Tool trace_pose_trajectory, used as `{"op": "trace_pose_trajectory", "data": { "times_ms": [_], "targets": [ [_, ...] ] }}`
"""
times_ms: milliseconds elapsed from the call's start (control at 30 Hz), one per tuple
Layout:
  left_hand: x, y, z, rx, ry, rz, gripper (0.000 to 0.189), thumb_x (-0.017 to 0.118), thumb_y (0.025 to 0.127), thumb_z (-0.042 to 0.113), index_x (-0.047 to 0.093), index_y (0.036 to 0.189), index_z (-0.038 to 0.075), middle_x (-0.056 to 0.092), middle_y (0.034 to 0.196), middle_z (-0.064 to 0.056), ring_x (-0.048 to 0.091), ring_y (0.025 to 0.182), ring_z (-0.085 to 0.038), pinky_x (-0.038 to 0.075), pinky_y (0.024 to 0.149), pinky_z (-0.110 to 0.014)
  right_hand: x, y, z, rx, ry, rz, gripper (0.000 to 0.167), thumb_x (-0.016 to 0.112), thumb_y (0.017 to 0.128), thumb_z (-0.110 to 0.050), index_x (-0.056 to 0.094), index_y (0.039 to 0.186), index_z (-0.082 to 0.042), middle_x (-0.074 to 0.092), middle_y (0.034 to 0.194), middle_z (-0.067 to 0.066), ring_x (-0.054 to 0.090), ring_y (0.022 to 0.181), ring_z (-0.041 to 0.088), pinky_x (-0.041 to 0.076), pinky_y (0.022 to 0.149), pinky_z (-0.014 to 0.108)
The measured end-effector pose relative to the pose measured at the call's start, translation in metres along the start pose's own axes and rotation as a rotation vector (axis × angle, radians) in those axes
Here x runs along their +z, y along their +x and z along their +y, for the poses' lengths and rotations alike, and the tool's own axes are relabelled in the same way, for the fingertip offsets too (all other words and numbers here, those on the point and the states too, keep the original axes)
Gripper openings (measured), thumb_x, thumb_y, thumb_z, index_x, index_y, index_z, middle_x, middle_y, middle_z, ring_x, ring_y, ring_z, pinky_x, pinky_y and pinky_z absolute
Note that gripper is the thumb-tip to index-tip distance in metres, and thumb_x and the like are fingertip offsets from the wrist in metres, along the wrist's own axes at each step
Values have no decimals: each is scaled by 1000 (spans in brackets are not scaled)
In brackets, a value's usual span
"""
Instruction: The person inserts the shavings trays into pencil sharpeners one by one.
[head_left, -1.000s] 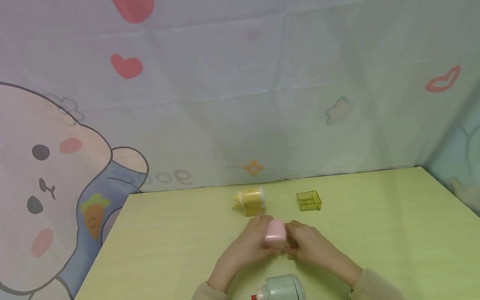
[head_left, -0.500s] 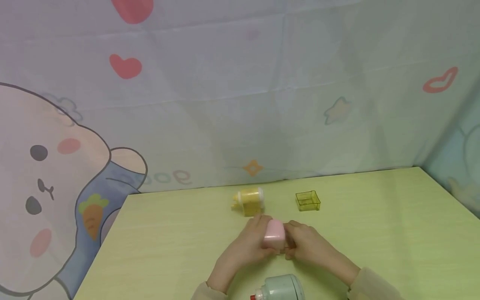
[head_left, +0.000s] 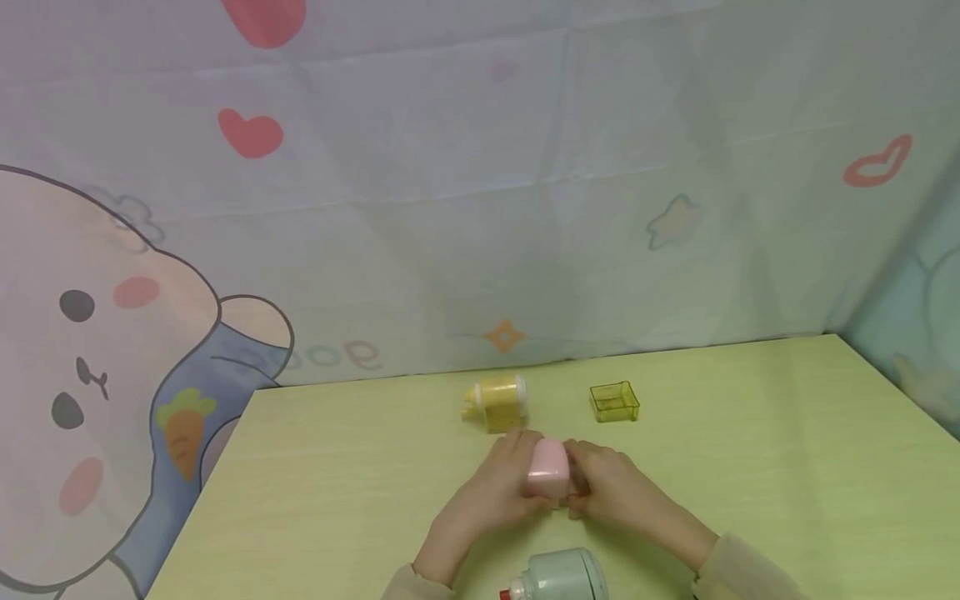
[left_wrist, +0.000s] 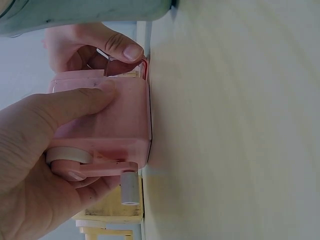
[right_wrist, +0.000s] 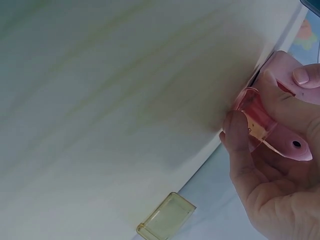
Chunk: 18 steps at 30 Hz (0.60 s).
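My left hand [head_left: 491, 483] grips a pink crank pencil sharpener [head_left: 550, 471], thumb along one side; its crank handle [left_wrist: 129, 189] sticks out toward the wrist side in the left wrist view. At the opposite end, my right hand [head_left: 622, 492] pinches a see-through red shavings drawer [right_wrist: 255, 112] between thumb and fingers. That drawer stands at the sharpener's open end, partly inside the body. In the head view my right fingers hide most of it. The sharpener is held low, close over the table.
A yellow sharpener [head_left: 502, 402] lies behind my hands, with a see-through yellow drawer [head_left: 617, 404] to its right. A mint-green sharpener [head_left: 558, 577] with a red tip lies nearest me. A printed cloth [head_left: 480, 208] hangs behind the table [head_left: 750, 433].
My right hand has come slightly left, and less of the red drawer shows between it and the sharpener. The left hand keeps its grip.
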<state>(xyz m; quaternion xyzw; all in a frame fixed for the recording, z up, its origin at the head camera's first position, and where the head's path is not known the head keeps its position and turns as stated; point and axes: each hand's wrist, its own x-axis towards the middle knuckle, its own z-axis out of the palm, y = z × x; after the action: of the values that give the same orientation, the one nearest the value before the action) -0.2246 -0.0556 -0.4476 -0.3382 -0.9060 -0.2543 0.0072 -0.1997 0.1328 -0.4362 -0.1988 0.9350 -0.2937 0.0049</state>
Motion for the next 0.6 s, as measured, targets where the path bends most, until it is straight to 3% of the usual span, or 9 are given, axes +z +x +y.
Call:
{"op": "trace_pose_trajectory", "data": {
  "times_ms": [600],
  "targets": [
    [-1,-1,2,9,13,8,61,80,73,21,48,124,8,52,112,-5,48,99,-16,45,86,-24,0,0,-1,-6,17,-5,49,83,64,-2,54,102,-10,55,75,-2,49,66,10,41,57,20]
  ]
}}
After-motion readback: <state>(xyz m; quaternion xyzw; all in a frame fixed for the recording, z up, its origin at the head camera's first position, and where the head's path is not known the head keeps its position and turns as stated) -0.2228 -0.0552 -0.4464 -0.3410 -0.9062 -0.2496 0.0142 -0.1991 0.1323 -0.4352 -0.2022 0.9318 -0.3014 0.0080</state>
